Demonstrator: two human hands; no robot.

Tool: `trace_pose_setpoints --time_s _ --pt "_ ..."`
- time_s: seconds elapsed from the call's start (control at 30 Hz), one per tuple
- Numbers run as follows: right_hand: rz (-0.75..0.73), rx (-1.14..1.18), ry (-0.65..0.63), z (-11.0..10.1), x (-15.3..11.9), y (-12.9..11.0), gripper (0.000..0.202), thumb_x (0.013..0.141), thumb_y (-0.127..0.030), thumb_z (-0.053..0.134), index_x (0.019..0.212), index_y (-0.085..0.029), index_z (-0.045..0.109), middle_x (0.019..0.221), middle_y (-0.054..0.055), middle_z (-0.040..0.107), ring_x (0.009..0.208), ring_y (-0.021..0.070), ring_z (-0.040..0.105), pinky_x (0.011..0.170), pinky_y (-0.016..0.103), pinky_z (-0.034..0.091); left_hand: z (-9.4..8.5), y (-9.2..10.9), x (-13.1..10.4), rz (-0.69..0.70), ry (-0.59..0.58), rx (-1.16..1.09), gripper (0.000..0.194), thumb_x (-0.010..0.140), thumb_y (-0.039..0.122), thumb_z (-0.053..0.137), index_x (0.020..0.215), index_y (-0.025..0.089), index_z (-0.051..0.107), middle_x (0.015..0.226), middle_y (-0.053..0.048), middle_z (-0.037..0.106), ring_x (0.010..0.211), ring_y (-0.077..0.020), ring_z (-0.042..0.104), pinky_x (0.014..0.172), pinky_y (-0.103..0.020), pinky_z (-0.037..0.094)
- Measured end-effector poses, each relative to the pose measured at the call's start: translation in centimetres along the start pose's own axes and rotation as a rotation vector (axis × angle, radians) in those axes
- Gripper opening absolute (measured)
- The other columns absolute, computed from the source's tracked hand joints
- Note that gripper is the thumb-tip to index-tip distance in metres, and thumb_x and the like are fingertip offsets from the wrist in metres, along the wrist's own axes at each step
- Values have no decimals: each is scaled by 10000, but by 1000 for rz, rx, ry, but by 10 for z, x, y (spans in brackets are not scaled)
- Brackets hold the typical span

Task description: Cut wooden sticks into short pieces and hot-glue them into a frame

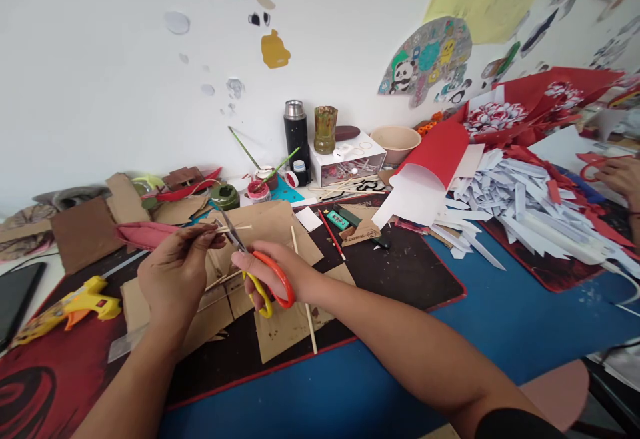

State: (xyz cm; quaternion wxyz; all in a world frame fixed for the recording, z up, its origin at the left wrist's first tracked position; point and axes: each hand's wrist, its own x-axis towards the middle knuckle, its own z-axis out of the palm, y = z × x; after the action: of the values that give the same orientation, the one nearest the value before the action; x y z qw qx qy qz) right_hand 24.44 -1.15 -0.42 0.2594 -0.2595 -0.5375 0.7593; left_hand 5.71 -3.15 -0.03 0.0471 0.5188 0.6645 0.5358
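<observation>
Above cardboard [273,220], metal-bladed scissors [240,242] cross slender stick [245,228].

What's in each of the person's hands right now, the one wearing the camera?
Left hand: closed, pinching a thin pale stick.
Right hand: holding scissors.

Scissors [237,239]: metal blades, one handle loop yellow, the other orange-red; held in the right hand [280,269], blades directed obliquely up and to the left, loops toward the lower right. Stick [244,228]: thin, pale, straight; gripped near one end by the fingertips of the left hand [175,266], lying nearly level, its free end pointing right, crossing the blades in view; contact indeterminate.
</observation>
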Motion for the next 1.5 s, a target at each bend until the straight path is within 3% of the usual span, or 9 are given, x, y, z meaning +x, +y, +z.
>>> trace_pose_setpoints --time_s 0.2,0.53,0.97,1.17,1.5 --pt "54 27 12 0 1 -2 537 900 -694 783 928 -224 525 639 -65 615 435 125 612 421 218 503 1 3 0 -55 -24 -97 240 852 402 718 951 206 816 820 -44 850 774 -225 824 797 -344 655" --pt "14 -60 21 -4 4 9 525 948 -707 724 928 -224 519 671 -56 630 452 128 640 406 200 467 2 1 0 -185 -62 -183 281 829 426 749 971 197 830 885 -66 858 788 -227 822 806 -344 659" --pt "43 -71 3 -3 -1 -1 504 960 -677 728 921 -224 510 668 -60 615 463 122 626 416 206 481 4 -6 -2 -141 -49 -116 261 865 429 722 966 218 838 864 -49 862 800 -249 838 807 -361 675" --pt "42 -31 -4 0 -3 -6 529 960 -693 719 893 -234 463 645 -64 607 447 132 621 407 224 489 5 -9 -3 29 -6 -24 212 906 406 695 938 253 838 868 -16 862 836 -231 832 856 -340 643" --pt "54 -6 9 0 -3 -5 561 928 -726 731 898 -233 466 637 -63 610 423 137 614 389 232 488 4 -7 -2 226 -15 127 237 968 364 625 964 240 827 851 -4 863 801 -200 823 763 -279 601"
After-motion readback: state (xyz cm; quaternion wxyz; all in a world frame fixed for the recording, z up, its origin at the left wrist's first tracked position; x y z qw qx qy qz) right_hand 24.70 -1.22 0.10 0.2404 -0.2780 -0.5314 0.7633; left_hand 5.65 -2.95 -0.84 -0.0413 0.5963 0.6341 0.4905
